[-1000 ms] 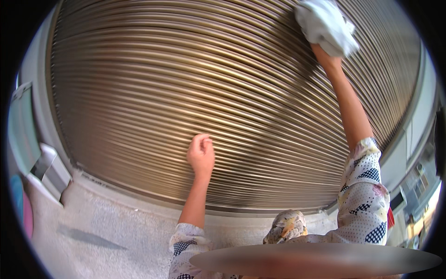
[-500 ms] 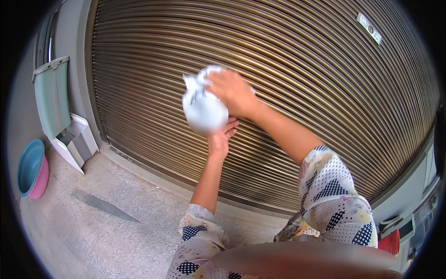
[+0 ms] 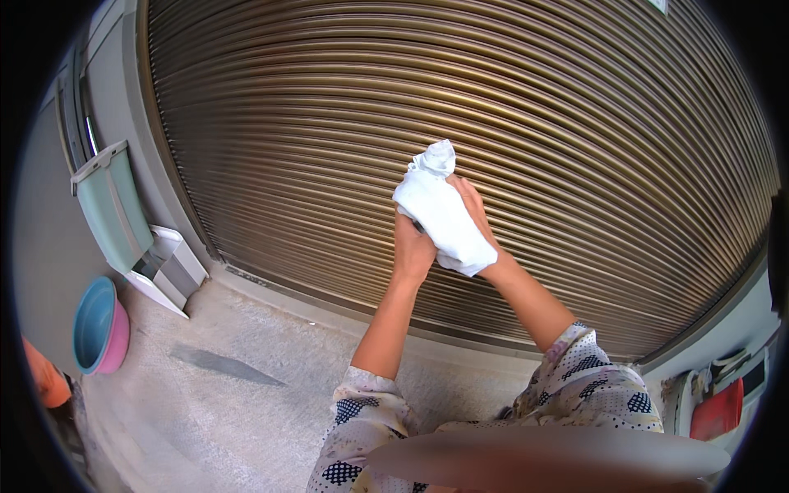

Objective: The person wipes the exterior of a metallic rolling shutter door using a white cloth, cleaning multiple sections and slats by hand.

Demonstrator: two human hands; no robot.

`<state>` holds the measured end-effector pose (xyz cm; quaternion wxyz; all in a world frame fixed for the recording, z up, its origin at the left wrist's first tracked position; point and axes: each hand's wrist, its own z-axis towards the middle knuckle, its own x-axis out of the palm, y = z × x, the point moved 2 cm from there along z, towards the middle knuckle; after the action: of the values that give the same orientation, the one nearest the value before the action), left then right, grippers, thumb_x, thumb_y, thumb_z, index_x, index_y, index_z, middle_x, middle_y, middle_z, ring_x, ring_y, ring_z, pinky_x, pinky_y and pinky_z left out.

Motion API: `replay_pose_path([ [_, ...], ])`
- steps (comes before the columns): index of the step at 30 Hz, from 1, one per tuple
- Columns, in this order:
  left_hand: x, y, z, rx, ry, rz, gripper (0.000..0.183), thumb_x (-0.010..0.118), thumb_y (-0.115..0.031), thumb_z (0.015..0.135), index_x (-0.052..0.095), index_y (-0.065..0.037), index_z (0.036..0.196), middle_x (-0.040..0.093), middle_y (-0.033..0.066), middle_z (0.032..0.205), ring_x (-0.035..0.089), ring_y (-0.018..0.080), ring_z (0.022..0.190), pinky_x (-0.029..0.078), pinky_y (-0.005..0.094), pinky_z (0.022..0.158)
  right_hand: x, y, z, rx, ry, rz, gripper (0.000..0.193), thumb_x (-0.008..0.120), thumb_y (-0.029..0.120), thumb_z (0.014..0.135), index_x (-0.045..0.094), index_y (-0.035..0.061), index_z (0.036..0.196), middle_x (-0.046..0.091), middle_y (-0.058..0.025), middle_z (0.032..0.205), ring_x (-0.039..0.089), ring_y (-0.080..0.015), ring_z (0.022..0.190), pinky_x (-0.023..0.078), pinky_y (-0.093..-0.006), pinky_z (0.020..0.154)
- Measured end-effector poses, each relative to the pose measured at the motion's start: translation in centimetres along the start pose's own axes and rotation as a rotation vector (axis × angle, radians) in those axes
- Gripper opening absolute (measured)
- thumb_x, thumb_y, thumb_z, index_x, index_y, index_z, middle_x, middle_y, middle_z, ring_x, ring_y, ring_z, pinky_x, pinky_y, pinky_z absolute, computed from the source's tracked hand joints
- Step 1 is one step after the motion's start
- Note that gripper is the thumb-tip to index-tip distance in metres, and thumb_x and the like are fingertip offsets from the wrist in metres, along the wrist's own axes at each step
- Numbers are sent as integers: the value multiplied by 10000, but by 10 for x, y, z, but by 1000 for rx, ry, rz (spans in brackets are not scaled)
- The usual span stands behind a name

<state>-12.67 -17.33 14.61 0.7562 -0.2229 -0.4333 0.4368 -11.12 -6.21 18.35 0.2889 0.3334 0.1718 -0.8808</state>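
Note:
A bunched white cloth point(image 3: 448, 218) is held up between my two hands, in front of a ribbed brown metal shutter. Along its left side my left hand point(image 3: 412, 245) is closed on it, with a small dark patch showing beside the fingers. My right hand point(image 3: 477, 215) grips the cloth from the right, and part of that hand is covered by it. One crumpled end sticks up above both hands, while the lower end hangs over my right wrist. Most fingertips are hidden behind the fabric.
The shutter point(image 3: 329, 148) fills the view ahead. To the left, a pale green and white folding container point(image 3: 119, 209) leans by the wall. A blue-and-pink basin point(image 3: 115, 337) stands near it on the concrete floor point(image 3: 222, 427). A red object point(image 3: 717, 411) is at the far right.
Both hands and the cloth have moved right in the picture. The cloth has gone from a rounded bundle to a longer folded shape. The view has shifted, bringing an orange thing in at left.

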Motion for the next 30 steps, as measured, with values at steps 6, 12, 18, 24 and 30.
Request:
replay_pose_path([
  [6, -17, 4, 0, 77, -20, 147, 417, 661, -69, 794, 502, -1, 1173, 551, 89, 1134, 528, 172, 1039, 418, 302, 905, -60, -7, -17, 48, 226, 642, 487, 628, 51, 733, 545, 96, 1211, 370, -179, 1395, 421, -337, 1242, 359, -395, 1016],
  [12, -60, -50, 42, 440, -557, 527, 429, 644, -112, 811, 479, 8, 1189, 555, 123, 1140, 546, 200, 1024, 427, 335, 899, -115, -30, -26, 17, -215, 583, 264, 567, 31, 785, 651, 50, 1035, 668, -113, 1007, 650, -246, 926, 530, -354, 817],
  [18, -44, -105, 110, 448, -467, 420, 516, 674, -87, 772, 419, -8, 1214, 538, 106, 1134, 536, 193, 1025, 430, 329, 888, -142, -30, -33, -66, -581, 853, 221, 540, -69, 755, 656, -15, 936, 680, -138, 860, 664, -233, 813, 534, -318, 741],
  [24, 76, -85, 56, 1068, -282, 999, 626, 701, -96, 676, 443, -49, 1244, 434, 212, 1250, 370, 365, 1230, 308, 432, 1006, -137, -42, -46, 16, -616, 949, 200, 534, -81, 749, 642, -51, 915, 671, -165, 843, 655, -251, 789, 524, -332, 740],
  [30, 219, -49, 13, 1504, 107, 946, 253, 647, -280, 745, 555, -259, 980, 553, 10, 1176, 525, 292, 1063, 405, 456, 827, -153, -91, -108, -122, -858, 1081, 233, 431, 90, 851, 553, -52, 989, 495, -89, 662, 421, -172, 608, 373, -316, 634],
])
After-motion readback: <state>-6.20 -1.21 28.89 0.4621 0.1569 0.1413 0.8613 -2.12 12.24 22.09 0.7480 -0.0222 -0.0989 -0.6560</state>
